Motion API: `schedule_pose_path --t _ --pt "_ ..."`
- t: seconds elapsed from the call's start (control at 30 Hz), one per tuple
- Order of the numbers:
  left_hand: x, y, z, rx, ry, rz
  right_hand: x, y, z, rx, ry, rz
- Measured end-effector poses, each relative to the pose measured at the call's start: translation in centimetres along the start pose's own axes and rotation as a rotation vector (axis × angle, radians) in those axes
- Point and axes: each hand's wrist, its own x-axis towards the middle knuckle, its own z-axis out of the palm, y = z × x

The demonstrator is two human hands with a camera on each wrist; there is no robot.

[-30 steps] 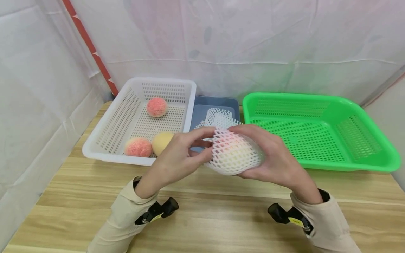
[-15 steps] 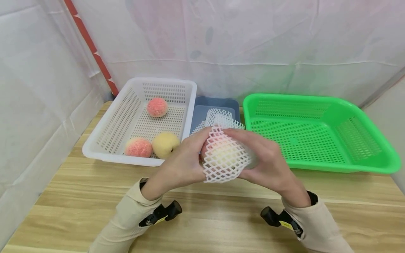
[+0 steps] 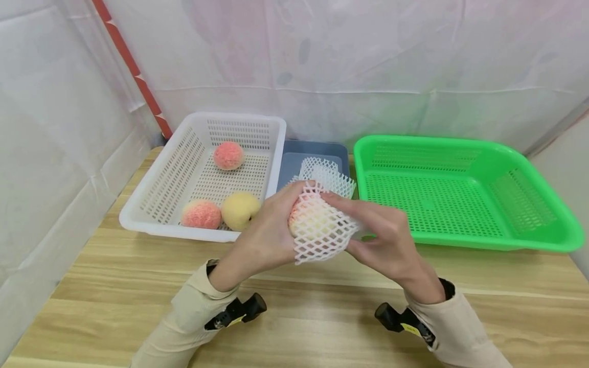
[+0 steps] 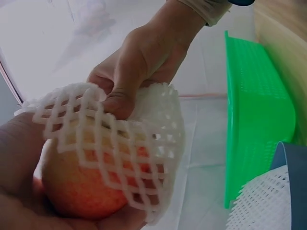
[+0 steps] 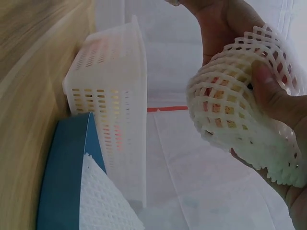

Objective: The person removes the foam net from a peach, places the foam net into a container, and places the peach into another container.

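Note:
Above the table's middle, a pink and yellow peach (image 3: 299, 217) sits partly inside a white foam net sleeve (image 3: 324, 235). My left hand (image 3: 267, 230) grips the peach from the left, its fingers curled round the far side. With thumb and fingers, my right hand (image 3: 386, 237) holds the sleeve at its right end. In the left wrist view the peach (image 4: 86, 187) shows bare at its lower left, with netting over the rest. The right wrist view has the right thumb pressing on the net sleeve (image 5: 220, 100).
At the left stands a white basket (image 3: 161, 230) holding two pink peaches (image 3: 228, 156) and a yellow one (image 3: 240, 210). Behind the hands, a grey-blue tray (image 3: 294, 153) bears more foam nets (image 3: 329, 174). A green basket (image 3: 515, 244) stands at the right.
Both hands have moved left with the peach and sleeve. The left hand has gone from touching the sleeve's edge to gripping the peach, and the right hand has slid toward the sleeve's right end.

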Motion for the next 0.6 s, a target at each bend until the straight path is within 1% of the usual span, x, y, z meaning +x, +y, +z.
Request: schedule_pose_path --t 0.1,0.17,0.23,0.3,0.37,0.43,0.5,0.6 --pt "0.1 -0.21 0.0 -0.023 0.04 0.02 0.03 -0.07 -0.02 -0.012 0.035 -0.012" --pt "0.15 -0.33 -0.13 -0.035 0.047 0.029 0.03 -0.1 -0.05 -0.018 0.055 -0.019" --pt "0.12 -0.37 -0.38 -0.05 0.032 0.017 0.02 -0.1 -0.1 -0.017 0.064 -0.019" --pt "0.08 -0.37 -0.69 -0.051 0.001 0.011 0.01 -0.06 -0.16 -0.001 0.066 -0.009" --pt "0.07 -0.39 -0.9 -0.055 -0.025 0.018 -0.01 -0.06 -0.26 0.012 0.074 0.004" --pt "0.09 -0.41 -0.91 -0.069 -0.028 0.037 -0.01 -0.1 -0.4 0.023 0.083 0.017" --pt "0.13 -0.49 -0.74 -0.081 -0.007 0.066 0.01 -0.18 -0.55 0.034 0.093 0.029" --pt "0.05 -0.48 -0.43 -0.081 0.048 0.101 0.2 -0.29 -0.8 0.055 0.099 0.045"
